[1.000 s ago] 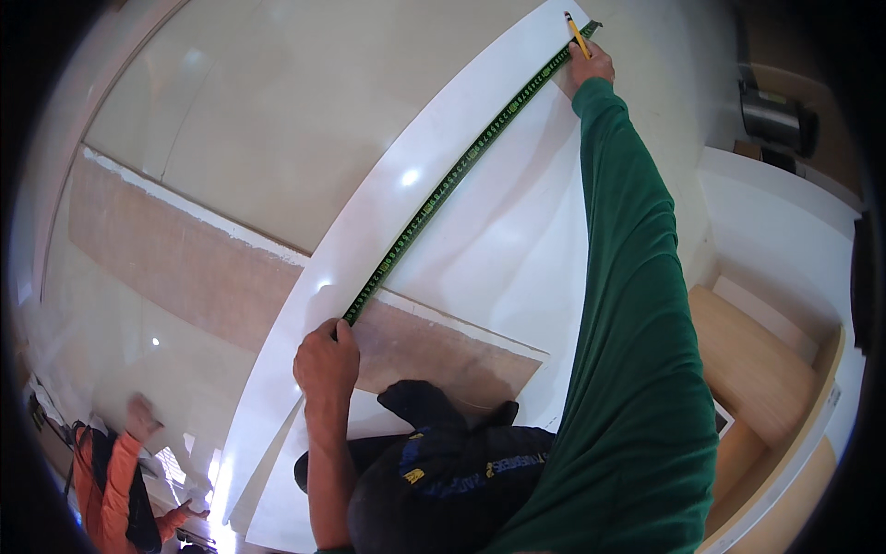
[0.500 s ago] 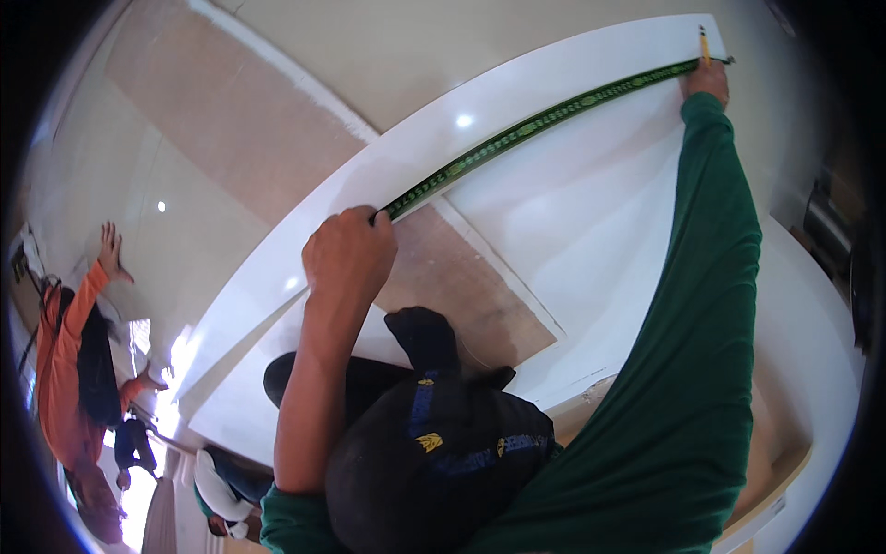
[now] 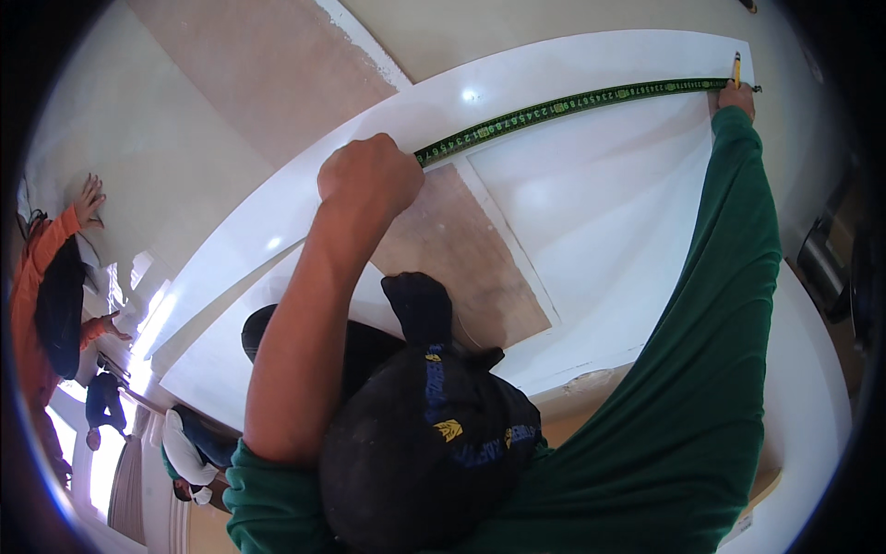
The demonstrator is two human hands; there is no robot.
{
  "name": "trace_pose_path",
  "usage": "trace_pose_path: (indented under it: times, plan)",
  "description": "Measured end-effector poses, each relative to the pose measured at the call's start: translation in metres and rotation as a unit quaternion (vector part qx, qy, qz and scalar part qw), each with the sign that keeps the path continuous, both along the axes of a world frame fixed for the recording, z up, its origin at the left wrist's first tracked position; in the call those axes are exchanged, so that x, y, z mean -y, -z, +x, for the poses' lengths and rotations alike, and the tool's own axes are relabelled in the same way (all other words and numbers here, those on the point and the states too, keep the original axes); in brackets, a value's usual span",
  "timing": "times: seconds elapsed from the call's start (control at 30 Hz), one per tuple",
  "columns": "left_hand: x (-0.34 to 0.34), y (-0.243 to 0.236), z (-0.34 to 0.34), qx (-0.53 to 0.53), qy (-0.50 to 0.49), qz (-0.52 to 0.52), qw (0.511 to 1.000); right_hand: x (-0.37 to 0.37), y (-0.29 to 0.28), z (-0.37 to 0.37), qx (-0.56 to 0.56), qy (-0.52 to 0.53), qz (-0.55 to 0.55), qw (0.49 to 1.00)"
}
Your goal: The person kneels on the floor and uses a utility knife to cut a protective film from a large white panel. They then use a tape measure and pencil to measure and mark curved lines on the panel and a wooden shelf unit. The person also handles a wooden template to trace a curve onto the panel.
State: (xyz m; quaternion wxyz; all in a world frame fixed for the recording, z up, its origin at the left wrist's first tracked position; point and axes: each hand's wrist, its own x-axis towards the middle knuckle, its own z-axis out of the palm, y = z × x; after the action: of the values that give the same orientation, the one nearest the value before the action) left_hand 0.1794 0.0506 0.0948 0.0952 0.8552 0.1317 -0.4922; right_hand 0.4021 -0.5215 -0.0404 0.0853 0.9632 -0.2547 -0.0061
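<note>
My left hand is closed at the near-left end of the extended green tape measure, gripping it with the fingertips hidden. The tape lies across a long, curved white panel. At the far right, beside the tape's metal end, my right hand holds a yellow pencil upright in the picture and presses near the tape. My black-clothed leg and foot are folded beneath my arms, by a brownish strip edged in white.
A co-worker in orange is at the left with hands spread on the beige floor. Two other people are at lower left. A curved white piece and dark metallic object stand at right.
My view has turned, so the tape and panel now lie more nearly horizontal. My hands still hold tape and pencil. The co-worker's hands appear higher in the picture.
</note>
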Motion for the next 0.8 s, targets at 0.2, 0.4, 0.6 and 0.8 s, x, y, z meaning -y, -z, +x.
trace_pose_path:
  times: [0.2,0.4,0.6,0.8]
  plan:
    - [-0.002,-0.005,0.002,-0.023,0.002,-0.031,0.999,0.006,0.006,0.001,-0.089,-0.048,-0.040,0.994]
    - [-0.005,-0.004,0.004,-0.033,-0.007,-0.037,0.999,-0.001,0.007,-0.001,0.016,0.047,0.085,0.995]
    - [-0.012,-0.009,-0.007,-0.030,0.020,0.010,0.999,-0.022,-0.005,-0.017,0.004,-0.010,-0.009,1.000]
    - [-0.018,-0.003,-0.017,-0.031,-0.007,0.009,0.999,-0.021,-0.012,-0.014,-0.025,-0.035,-0.011,0.999]
